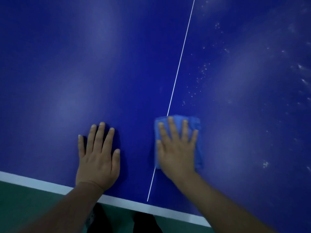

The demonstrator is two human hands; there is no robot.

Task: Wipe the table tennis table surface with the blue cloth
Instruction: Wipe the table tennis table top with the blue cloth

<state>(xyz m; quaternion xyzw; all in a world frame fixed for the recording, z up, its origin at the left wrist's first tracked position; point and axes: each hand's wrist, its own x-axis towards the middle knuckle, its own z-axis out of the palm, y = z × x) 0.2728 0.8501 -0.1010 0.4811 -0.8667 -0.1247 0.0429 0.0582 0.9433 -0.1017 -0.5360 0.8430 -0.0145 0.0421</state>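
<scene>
The dark blue table tennis table (84, 73) fills the view, with a thin white centre line (180, 61) running up it. A folded blue cloth (196, 122) lies on that line near the table's front edge. My right hand (176, 148) presses flat on the cloth with fingers spread and straight. To its left, my left hand (98, 157) rests flat on the bare surface, fingers straight, holding nothing. White specks and dust (203, 71) are scattered over the table to the right of the line.
The white front edge band (42, 183) of the table runs diagonally along the bottom. Below it lies green floor (25, 207), with dark shoes (146, 222) partly visible. More smudges (303, 73) show at the far right.
</scene>
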